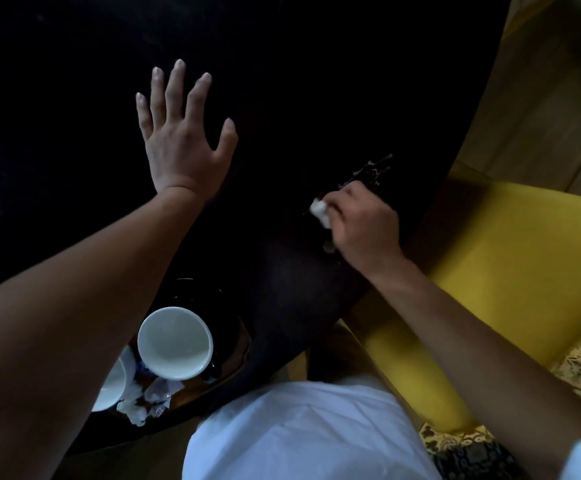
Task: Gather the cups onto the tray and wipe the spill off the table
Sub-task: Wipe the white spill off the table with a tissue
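Down at the near left edge of the dark table (74,98) sits a tray (233,351) holding a white cup (174,342) lying tilted with its mouth up toward the viewer, a second white cup (110,386) half hidden under the forearm, and some crumpled, stained tissues (147,398) just beside them. Further in, the left hand (181,133) lies flat on the tabletop with its fingers spread wide, holding nothing. To the right, the right hand (361,220) has its fingers curled around a white tissue (320,211), pressed to the table at the wet spill (372,173) near the edge, with a yellow chair (496,271) just beyond.
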### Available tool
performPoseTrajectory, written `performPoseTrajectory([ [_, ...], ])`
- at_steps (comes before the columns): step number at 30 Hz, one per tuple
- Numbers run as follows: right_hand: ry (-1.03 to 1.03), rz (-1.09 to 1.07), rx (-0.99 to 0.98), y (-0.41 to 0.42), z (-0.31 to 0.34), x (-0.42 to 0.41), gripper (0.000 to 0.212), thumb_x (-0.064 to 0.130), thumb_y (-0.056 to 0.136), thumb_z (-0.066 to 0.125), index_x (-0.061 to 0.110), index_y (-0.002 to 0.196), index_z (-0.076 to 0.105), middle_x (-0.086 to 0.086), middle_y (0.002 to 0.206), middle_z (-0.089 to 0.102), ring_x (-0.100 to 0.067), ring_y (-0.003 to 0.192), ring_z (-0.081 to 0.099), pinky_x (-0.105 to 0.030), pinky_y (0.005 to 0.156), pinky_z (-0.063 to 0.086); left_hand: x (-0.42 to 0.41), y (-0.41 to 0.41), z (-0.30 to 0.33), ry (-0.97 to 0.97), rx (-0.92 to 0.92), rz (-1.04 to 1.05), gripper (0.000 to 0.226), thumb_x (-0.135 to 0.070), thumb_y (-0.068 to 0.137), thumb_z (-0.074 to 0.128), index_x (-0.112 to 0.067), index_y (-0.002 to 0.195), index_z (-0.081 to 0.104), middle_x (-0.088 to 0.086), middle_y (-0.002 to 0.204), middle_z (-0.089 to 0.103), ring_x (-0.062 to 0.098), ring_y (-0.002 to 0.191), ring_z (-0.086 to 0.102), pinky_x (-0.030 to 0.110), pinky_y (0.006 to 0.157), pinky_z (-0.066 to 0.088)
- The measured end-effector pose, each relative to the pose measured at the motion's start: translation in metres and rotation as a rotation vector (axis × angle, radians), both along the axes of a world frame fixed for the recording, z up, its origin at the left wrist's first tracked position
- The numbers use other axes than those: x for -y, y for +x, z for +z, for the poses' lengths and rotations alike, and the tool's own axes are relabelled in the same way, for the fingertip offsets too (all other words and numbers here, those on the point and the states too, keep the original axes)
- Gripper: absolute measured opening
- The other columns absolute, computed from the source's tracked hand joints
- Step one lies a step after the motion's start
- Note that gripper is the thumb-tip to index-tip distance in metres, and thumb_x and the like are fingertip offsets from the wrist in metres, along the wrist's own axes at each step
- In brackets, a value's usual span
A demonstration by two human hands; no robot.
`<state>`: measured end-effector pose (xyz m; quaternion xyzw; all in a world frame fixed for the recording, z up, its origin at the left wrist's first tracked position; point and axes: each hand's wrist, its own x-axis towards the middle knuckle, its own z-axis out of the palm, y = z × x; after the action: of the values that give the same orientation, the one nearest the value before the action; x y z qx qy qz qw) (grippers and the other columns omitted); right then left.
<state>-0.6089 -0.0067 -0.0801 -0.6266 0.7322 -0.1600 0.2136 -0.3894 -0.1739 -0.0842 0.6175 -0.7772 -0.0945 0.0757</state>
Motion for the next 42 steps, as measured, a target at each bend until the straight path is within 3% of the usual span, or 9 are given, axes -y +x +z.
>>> performPoseTrajectory([
  [5,0.000,-0.262,-0.027,-0.051,-0.002,0.010,0.020,0.020,0.095,0.058,0.011,0.105,0.072,-0.009,0.104,0.066,-0.027,0.087,0.065,-0.029,0.068,0.044,0.001,0.000,0.001,0.011,0.015,0.003,0.064,-0.053,0.098,0.042,-0.025,0.156,0.038,0.002,0.171,0.019,0.029,0.158,0.008,0.050,0.126,0.000],
  [13,-0.058,-0.042,0.114,0.019,-0.002,0.015,0.016,0.020,0.095,0.062,0.013,0.102,0.074,-0.004,0.098,0.066,-0.020,0.081,0.067,-0.034,0.066,0.055,0.000,0.000,0.003,0.016,0.007,0.002,0.065,-0.053,0.098,0.042,-0.024,0.156,0.039,0.003,0.170,0.019,0.030,0.158,0.008,0.051,0.126,0.000],
  [19,-0.008,-0.270,0.028,-0.035,-0.006,0.011,0.019,0.020,0.095,0.060,0.012,0.106,0.074,-0.006,0.103,0.067,-0.022,0.088,0.066,-0.028,0.072,0.047,0.000,0.002,0.001,0.006,0.000,-0.003,0.064,-0.053,0.098,0.043,-0.025,0.156,0.039,0.003,0.170,0.021,0.030,0.158,0.009,0.052,0.127,0.001],
  [24,0.183,-0.519,0.554,-0.055,0.008,0.007,0.024,0.024,0.096,0.060,0.025,0.115,0.074,0.013,0.096,0.071,0.002,0.087,0.064,-0.014,0.075,0.047,0.000,0.001,0.001,0.014,-0.007,-0.001,0.064,-0.053,0.099,0.043,-0.026,0.156,0.038,0.003,0.170,0.019,0.029,0.158,0.008,0.052,0.127,0.001],
  [27,0.304,-0.618,0.854,-0.066,0.018,0.004,0.021,0.021,0.097,0.058,0.030,0.095,0.076,0.011,0.082,0.074,-0.003,0.075,0.067,-0.019,0.063,0.048,0.000,0.000,0.002,0.019,-0.009,-0.001,0.064,-0.053,0.099,0.043,-0.026,0.156,0.038,0.002,0.170,0.019,0.029,0.158,0.007,0.052,0.127,0.001],
  [32,0.330,-0.634,1.279,-0.067,0.023,0.001,0.029,0.014,0.098,0.051,0.023,0.089,0.077,0.001,0.088,0.069,-0.011,0.080,0.060,-0.024,0.060,0.047,0.000,0.001,0.001,0.017,-0.016,-0.005,0.064,-0.053,0.099,0.043,-0.025,0.156,0.038,0.003,0.170,0.019,0.029,0.158,0.007,0.053,0.127,0.001],
  [37,0.355,-0.607,1.590,-0.061,0.021,-0.004,0.023,0.011,0.101,0.042,0.005,0.104,0.064,-0.023,0.129,0.065,-0.038,0.120,0.064,-0.043,0.088,0.057,-0.001,0.001,0.002,0.017,-0.017,-0.004,0.065,-0.053,0.099,0.043,-0.024,0.156,0.038,0.003,0.171,0.019,0.029,0.158,0.007,0.053,0.127,0.001],
  [39,0.381,-0.579,1.664,-0.056,0.022,-0.004,0.025,0.012,0.098,0.039,0.007,0.095,0.063,-0.030,0.130,0.062,-0.045,0.120,0.062,-0.047,0.090,0.056,0.000,0.001,0.002,0.015,-0.013,-0.005,0.065,-0.053,0.098,0.043,-0.024,0.156,0.038,0.003,0.170,0.019,0.029,0.158,0.008,0.052,0.127,0.001],
  [42,0.384,-0.551,1.598,-0.054,0.021,-0.006,0.027,0.015,0.096,0.040,0.014,0.082,0.063,-0.030,0.124,0.066,-0.041,0.109,0.068,-0.038,0.081,0.058,0.000,0.000,0.002,0.019,-0.007,-0.003,0.065,-0.053,0.098,0.043,-0.025,0.156,0.038,0.003,0.170,0.019,0.029,0.158,0.008,0.053,0.127,0.001],
])
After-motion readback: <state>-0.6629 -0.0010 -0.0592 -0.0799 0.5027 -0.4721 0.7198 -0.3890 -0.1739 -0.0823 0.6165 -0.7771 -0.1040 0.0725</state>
